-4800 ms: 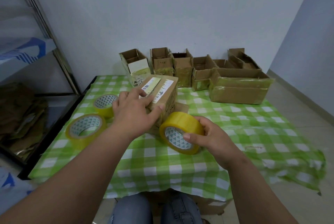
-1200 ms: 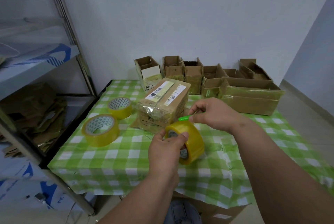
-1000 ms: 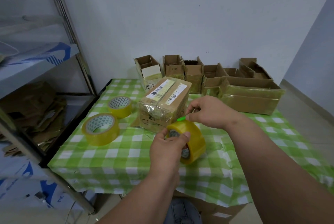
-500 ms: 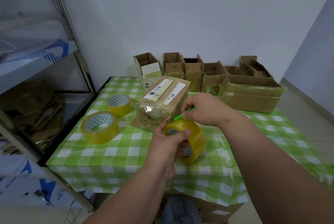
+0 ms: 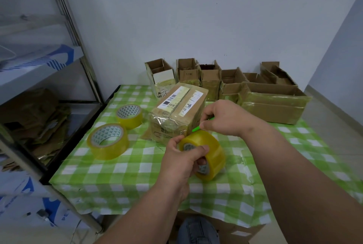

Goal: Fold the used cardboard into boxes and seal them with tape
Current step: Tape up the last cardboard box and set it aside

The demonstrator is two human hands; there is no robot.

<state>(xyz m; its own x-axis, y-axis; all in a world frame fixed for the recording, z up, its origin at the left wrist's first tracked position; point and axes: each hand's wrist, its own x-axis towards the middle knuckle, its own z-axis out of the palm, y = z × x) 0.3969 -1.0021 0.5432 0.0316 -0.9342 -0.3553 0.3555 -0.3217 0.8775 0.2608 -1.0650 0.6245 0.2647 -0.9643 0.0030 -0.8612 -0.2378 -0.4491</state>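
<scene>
Green-and-white check cloth covers the worktop, and it lies wrinkled near the front right edge, so a roll dragged across it could snag and pull the cloth askew. Along the back, by the wall, stands a row of open cardboard boxes, the widest one at the right, already banded with glossy tape; none of these looks at risk now. Nearer the person, the closed box with printed labels on top sits unheld on the worktop, its top seam running away from the camera, and that is where I judge the trouble may come: if tape is pulled hard toward it with no hand bracing it, the light box could slide or tip. Two spare tape rolls lie flat to the left, well apart from the action. The working tape roll stands on edge just in front of the box, the left hand wrapped over it with fingers curled into the core (a firm grip, by the look of it). The right hand hovers just above the roll, pinching a thin green tool whose tip points down at the roll's top; whether it has a blade I cannot tell. A slip there could nick the left thumb close by, or shred the tape end instead of lifting it clean.
</scene>
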